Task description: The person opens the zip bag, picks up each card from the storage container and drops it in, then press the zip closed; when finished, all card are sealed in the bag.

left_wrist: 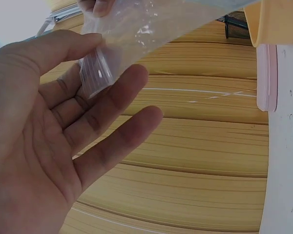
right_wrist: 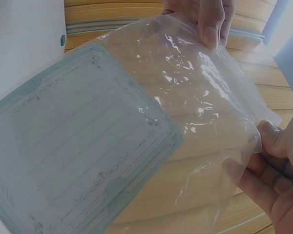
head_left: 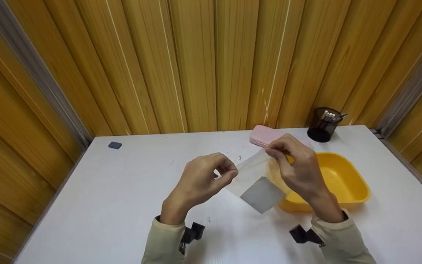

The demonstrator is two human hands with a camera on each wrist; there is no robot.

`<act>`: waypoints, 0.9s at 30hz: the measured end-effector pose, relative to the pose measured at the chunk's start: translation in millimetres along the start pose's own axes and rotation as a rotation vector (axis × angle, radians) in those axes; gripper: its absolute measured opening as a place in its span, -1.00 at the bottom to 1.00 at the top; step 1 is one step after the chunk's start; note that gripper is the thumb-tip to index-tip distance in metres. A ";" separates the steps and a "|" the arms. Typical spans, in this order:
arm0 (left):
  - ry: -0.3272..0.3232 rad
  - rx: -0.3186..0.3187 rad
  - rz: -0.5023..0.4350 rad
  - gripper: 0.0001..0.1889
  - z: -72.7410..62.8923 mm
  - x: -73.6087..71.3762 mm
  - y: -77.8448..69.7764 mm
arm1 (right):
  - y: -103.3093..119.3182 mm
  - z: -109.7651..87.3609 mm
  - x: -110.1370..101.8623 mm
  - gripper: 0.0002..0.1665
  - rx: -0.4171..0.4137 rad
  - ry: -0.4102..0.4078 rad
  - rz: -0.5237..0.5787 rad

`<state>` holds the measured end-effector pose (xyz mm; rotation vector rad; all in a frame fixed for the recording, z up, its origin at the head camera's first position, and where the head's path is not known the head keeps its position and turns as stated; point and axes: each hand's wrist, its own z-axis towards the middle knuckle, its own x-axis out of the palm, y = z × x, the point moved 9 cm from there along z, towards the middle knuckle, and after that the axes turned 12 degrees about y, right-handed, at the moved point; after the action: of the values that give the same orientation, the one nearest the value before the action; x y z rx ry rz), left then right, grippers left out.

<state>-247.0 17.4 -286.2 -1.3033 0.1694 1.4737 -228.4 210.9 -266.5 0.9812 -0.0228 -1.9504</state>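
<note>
A clear plastic zip bag [head_left: 249,172] hangs above the white table, stretched between both hands. My left hand [head_left: 203,179] pinches its near top corner between thumb and fingers. At the other top corner, my right hand [head_left: 300,170] grips the edge with thumb and index finger. Low inside the bag lies a lined paper card [right_wrist: 83,131] with a pale green ornamental border; from the head view its grey side [head_left: 263,195] faces up. In the left wrist view, the pressed strip of the bag [left_wrist: 95,73] passes between my thumb and fingers, with the outer fingers spread.
A yellow plastic basin [head_left: 357,183] stands behind the right hand and partly under the bag. Beyond it are a pink case [head_left: 262,135] and a black mesh pen holder [head_left: 321,130] with pens. A small dark block [head_left: 115,145] lies at far left. A wood-panel wall [head_left: 196,66] rises behind.
</note>
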 end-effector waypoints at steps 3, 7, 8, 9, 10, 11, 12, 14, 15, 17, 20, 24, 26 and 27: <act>0.027 -0.014 0.005 -0.96 0.1 1.7 0.7 | -1.5 -0.6 -2.1 -0.73 0.003 -0.003 -0.017; 0.044 -0.036 0.015 -0.97 -0.2 2.1 2.5 | -3.6 -1.5 -5.1 -0.73 0.005 -0.008 -0.021; 0.047 -0.041 0.015 -0.97 -0.4 2.0 3.0 | -4.2 -1.7 -5.7 -0.73 0.007 -0.008 -0.021; 0.049 -0.045 0.016 -0.96 -0.5 1.9 3.5 | -5.0 -2.0 -6.4 -0.73 0.009 -0.009 -0.021; 0.051 -0.047 0.017 -0.96 -0.7 1.9 4.1 | -5.6 -2.2 -7.2 -0.74 0.012 -0.011 -0.022; 0.052 -0.049 0.017 -0.96 -0.9 1.8 4.6 | -6.3 -2.6 -8.3 -0.74 0.016 -0.015 -0.022; 0.054 -0.050 0.014 -0.97 -1.1 1.6 4.9 | -7.3 -2.8 -9.4 -0.74 0.021 -0.019 -0.022; 0.057 -0.051 0.013 -0.97 -1.3 1.2 5.4 | -8.7 -3.2 -11.7 -0.74 0.032 -0.025 -0.028; 0.057 -0.051 0.014 -0.97 -1.4 0.8 5.5 | -9.5 -3.3 -12.8 -0.74 0.038 -0.028 -0.030; 0.054 -0.050 0.015 -0.97 -1.6 0.2 6.0 | -10.8 -3.4 -15.1 -0.75 0.048 -0.034 -0.033; 0.049 -0.048 0.023 -0.96 -1.8 0.3 6.8 | -12.5 -3.6 -17.8 -0.77 0.061 -0.041 -0.033; 0.046 -0.057 0.031 -0.95 -2.3 1.2 7.8 | -14.1 -5.1 -21.0 -0.76 0.076 -0.055 -0.027; 0.043 -0.063 0.028 -0.95 -2.6 0.9 8.0 | -14.9 -5.5 -22.2 -0.75 0.085 -0.058 -0.028; 0.042 -0.064 0.027 -0.95 -2.6 0.9 8.4 | -15.3 -5.4 -22.5 -0.75 0.089 -0.056 -0.026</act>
<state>-251.7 12.9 -292.2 -1.3888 0.1691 1.4861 -230.2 238.2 -262.0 0.9886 -0.1305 -2.0149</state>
